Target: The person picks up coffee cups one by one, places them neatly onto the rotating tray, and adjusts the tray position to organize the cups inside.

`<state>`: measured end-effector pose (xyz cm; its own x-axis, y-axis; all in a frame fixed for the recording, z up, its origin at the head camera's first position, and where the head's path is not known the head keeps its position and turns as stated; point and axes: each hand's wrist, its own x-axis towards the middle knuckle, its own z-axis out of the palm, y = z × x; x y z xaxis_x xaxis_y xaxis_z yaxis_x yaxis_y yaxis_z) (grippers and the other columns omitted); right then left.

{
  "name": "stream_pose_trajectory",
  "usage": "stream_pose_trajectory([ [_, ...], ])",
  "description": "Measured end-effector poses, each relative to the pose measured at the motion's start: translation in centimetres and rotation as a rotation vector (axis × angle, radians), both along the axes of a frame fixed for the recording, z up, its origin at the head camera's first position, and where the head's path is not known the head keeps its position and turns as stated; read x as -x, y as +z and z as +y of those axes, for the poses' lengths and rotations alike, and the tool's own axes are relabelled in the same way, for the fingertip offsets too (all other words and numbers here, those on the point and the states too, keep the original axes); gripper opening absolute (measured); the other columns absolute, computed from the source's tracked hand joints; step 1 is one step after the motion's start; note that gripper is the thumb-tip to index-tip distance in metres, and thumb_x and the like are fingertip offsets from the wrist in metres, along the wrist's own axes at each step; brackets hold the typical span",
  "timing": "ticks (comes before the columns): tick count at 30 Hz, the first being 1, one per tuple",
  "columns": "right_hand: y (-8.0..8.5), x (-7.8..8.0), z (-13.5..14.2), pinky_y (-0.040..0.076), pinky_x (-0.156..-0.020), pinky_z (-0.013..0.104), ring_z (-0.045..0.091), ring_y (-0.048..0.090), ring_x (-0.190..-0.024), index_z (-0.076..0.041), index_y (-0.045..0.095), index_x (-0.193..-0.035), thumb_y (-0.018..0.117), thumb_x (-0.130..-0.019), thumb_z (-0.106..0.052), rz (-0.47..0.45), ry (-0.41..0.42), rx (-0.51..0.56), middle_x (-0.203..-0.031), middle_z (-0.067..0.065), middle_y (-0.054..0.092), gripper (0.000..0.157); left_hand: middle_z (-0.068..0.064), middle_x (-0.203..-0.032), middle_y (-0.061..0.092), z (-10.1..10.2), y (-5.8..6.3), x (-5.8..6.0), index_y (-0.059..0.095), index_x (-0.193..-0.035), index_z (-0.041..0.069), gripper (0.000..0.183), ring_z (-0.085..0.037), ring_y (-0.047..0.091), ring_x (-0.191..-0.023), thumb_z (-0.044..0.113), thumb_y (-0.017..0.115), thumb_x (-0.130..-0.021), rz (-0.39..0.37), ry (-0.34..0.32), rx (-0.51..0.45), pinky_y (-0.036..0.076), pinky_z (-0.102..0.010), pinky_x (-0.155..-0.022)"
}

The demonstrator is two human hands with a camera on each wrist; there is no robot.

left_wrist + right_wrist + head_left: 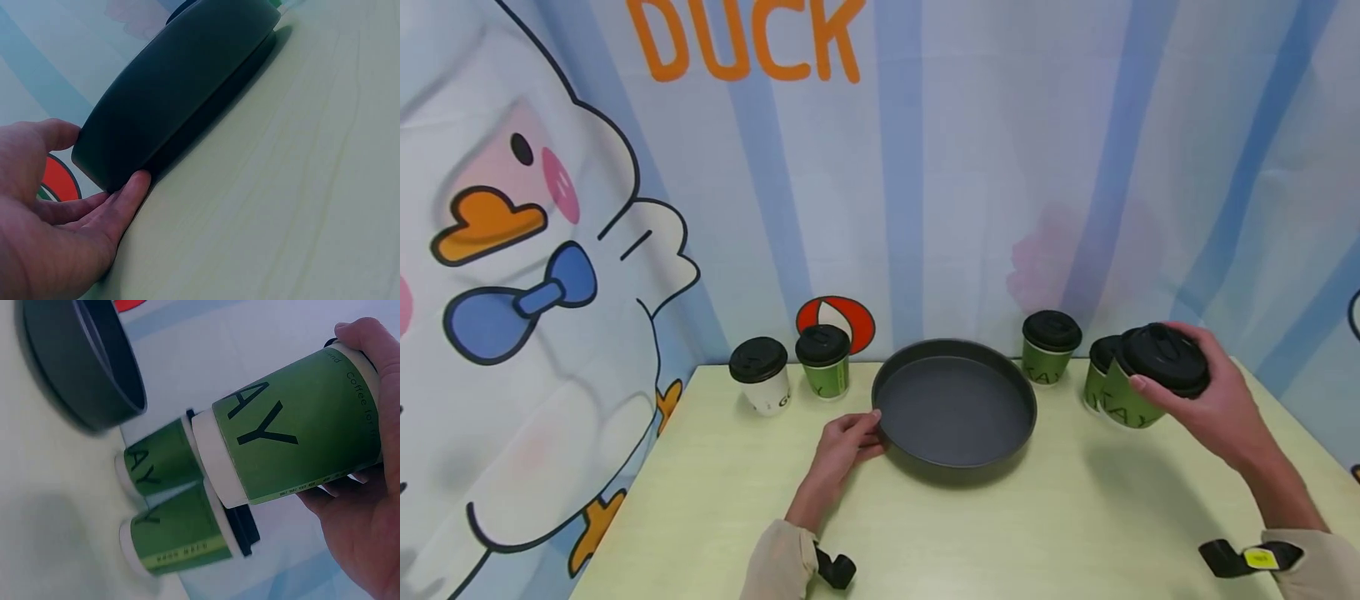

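A round dark grey baking pan [955, 408] is at the middle of the table. My left hand [844, 446] holds its left edge, the thumb at the upper rim and the fingers under the base, as the left wrist view shows. My right hand [1221, 408] grips a green paper coffee cup [300, 425] with a black lid [1165, 360] near its top. This cup is held upright above the table, its shadow falling below. Behind it stands another green cup [1096, 383], partly hidden in the head view. A further green lidded cup [1048, 358] stands by the pan's right rim.
Left of the pan stand a white cup [766, 387] and a green cup [825, 371], both with black lids. The pale wooden table [985, 542] ends at a printed curtain [962, 208] with a duck picture. A wrist camera [1251, 558] sits on the right sleeve.
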<state>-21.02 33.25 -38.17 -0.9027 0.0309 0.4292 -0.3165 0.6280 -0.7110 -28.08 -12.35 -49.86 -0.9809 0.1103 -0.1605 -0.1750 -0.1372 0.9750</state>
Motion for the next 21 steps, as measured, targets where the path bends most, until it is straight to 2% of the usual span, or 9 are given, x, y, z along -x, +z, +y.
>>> stream_pose_trajectory([
  [7,0.8,1.2,-2.7,0.043,-0.079,0.007,-0.001,0.046,-0.113,-0.014,0.037,-0.159,0.076,-0.095,-0.012,0.041,0.063,0.045,-0.141,0.004,0.043,0.075,-0.014,-0.107,0.066,-0.1,-0.2,0.0,0.057,-0.132,-0.009,0.053,-0.018,0.069,-0.091,0.031,0.07,-0.101,-0.006,0.001,0.004,0.062,-0.033,-0.087],
  [19,1.3,2.9,-8.3,0.05,-0.083,0.01,0.005,0.05,-0.119,-0.017,0.036,-0.159,0.074,-0.096,-0.015,0.02,0.198,0.108,-0.149,0.016,0.043,0.074,-0.016,-0.111,0.066,-0.1,-0.1,0.2,0.057,-0.132,-0.009,0.053,-0.017,0.069,-0.093,0.032,0.069,-0.101,0.0,-0.008,0.005,0.062,-0.033,-0.088],
  [21,1.4,3.2,-9.4,0.049,-0.086,0.015,0.014,0.051,-0.124,-0.018,0.036,-0.159,0.075,-0.095,-0.016,0.015,0.208,0.107,-0.151,0.016,0.043,0.075,-0.015,-0.111,0.066,-0.1,0.0,0.1,0.057,-0.132,-0.009,0.053,-0.017,0.068,-0.092,0.032,0.069,-0.102,0.005,-0.01,0.005,0.062,-0.035,-0.089],
])
